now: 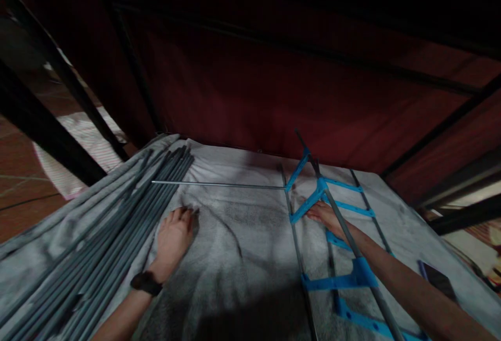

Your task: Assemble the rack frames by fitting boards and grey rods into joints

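My left hand (175, 235), with a dark watch on the wrist, rests palm down on the grey blanket beside a bundle of grey metal tubes (129, 231). Its fingers are slightly bent and apart, with nothing in them. On the right stands a partly built rack frame of grey tubes joined by blue plastic connectors (313, 198). My right hand (324, 215) reaches in behind a tilted tube, its fingers closed at the lower side of one connector, partly hidden by it. A thin single tube (219, 184) lies crosswise from the bundle to the frame.
A wrinkled grey blanket (242, 278) covers the surface. Behind it hangs a dark red cloth (250, 101) with black metal bars (129, 59) across. A dark flat object (436, 278) lies at the right. A striped cloth (84, 142) is on the tiled floor at left.
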Action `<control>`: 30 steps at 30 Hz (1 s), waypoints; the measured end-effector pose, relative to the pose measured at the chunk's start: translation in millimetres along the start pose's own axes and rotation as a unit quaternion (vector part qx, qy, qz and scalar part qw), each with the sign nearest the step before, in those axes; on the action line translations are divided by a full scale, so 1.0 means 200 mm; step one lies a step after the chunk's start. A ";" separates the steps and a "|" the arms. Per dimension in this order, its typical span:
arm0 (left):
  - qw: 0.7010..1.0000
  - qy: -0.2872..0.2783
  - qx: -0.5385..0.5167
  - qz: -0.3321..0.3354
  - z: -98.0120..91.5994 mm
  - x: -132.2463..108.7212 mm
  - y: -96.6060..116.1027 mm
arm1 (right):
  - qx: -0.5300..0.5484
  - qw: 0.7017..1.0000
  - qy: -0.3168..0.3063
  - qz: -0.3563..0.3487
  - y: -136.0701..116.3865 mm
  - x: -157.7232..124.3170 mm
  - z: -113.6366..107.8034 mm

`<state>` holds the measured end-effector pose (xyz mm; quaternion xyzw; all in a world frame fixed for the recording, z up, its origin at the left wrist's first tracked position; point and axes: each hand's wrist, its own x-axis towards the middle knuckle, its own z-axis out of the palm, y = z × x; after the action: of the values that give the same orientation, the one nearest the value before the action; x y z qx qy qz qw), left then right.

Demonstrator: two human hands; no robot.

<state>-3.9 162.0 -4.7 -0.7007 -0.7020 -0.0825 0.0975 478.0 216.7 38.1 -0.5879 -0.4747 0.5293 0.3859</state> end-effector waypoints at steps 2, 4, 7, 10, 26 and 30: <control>0.995 -0.035 0.046 -0.086 -0.03 -0.10 -0.16 | 0.020 0.999 0.015 0.031 0.00 -0.02 -0.02; 0.988 -0.067 0.070 -0.123 -0.06 -0.16 -0.26 | 0.044 0.997 0.021 0.053 0.00 -0.03 -0.05; 0.985 -0.078 0.080 -0.135 -0.07 -0.21 -0.28 | 0.104 0.993 0.033 0.053 0.00 -0.03 -0.09; 0.980 -0.070 0.084 -0.167 -0.06 -0.22 -0.26 | 0.151 0.988 0.031 0.026 0.00 -0.06 -0.11; 0.962 -0.152 -0.011 -0.228 -0.11 -0.10 -0.30 | 0.117 0.993 0.028 -0.012 -0.36 -0.33 0.03; 0.954 -0.155 -0.054 -0.251 -0.10 -0.09 -0.30 | 0.088 0.995 0.042 -0.023 -0.45 -0.34 0.08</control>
<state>-64.2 139.8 10.9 -0.5101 -0.8563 -0.0324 -0.0742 449.7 173.6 139.1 -0.5621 -0.4227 0.5355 0.4676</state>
